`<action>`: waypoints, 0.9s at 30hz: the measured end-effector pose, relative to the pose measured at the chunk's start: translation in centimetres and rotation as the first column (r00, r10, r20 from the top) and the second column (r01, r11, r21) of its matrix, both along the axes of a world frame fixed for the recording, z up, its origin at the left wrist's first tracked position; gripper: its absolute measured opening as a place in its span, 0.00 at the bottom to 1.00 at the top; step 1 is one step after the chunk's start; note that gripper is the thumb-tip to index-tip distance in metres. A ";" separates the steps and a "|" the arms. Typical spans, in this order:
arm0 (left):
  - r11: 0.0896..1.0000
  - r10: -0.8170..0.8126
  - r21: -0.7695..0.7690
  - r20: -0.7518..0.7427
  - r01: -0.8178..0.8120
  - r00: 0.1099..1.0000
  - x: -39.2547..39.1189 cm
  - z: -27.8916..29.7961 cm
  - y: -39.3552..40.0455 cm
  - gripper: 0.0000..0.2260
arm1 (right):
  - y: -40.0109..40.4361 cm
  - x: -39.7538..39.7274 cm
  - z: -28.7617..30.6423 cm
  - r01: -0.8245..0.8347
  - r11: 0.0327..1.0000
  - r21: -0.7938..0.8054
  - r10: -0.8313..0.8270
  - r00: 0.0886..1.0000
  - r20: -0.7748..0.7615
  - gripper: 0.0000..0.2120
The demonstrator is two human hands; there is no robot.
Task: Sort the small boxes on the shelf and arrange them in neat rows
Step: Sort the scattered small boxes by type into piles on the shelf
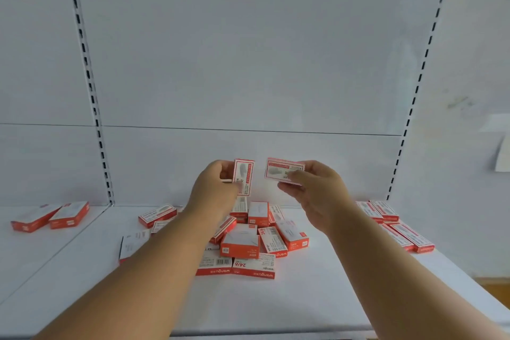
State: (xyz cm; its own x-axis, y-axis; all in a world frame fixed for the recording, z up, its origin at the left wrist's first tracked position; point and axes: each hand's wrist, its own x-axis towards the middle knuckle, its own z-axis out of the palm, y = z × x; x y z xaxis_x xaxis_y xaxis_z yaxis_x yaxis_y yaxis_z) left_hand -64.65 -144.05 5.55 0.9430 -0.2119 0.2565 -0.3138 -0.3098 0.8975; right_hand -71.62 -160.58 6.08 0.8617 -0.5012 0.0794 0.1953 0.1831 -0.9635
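1. Main heap of small red-and-white boxes (pixel 242 240) is lying jumbled on the white shelf (pixel 276 301), approx. mid-shelf; boxes are overlapping, tilted, some label-up, some w/ barcode side up.
2. Just above the heap, left hand (pixel 214 188) is holding one box (pixel 244 176) upright on its short end, thumb and fingers pinching it by its sides.
3. Also above the heap, to its right side, right hand (pixel 317 188) is gripping a second box (pixel 284 171) lengthwise, thumb across its face, fingers behind. The two held boxes are sitting near each other, not touching.
4. Left of the heap: two boxes (pixel 158 215) are resting near the back wall (pixel 248 63); a white-faced box (pixel 132 243) is lying in front of them, partly hidden by the left forearm.
5. Far left of the heap, on the adjoining shelf section: two more boxes (pixel 52 217) are lying side by side, angled.
6. Right of the heap: a cluster of approx. four boxes (pixel 394 225) is lying in rough parallel, diag. to the shelf edge.
7. Behind the heap, slotted uprights (pixel 91 91) are running up the back wall on both sides.
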 end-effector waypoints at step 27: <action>0.864 0.061 0.504 -0.084 -0.010 0.995 -11.0 -5.1 -25.7 0.07 | -24.1 -11.0 -5.5 -0.123 0.511 -0.851 -0.439 0.813 -0.381 0.15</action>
State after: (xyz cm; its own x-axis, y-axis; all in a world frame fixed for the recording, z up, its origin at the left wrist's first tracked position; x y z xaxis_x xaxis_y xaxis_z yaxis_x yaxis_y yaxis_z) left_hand -75.68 -169.77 0.45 0.9666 -0.2539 0.0343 -0.2160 -0.7356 0.6420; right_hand -82.59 -184.66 0.54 0.8078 -0.5757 0.1266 -0.4115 -0.7045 -0.5782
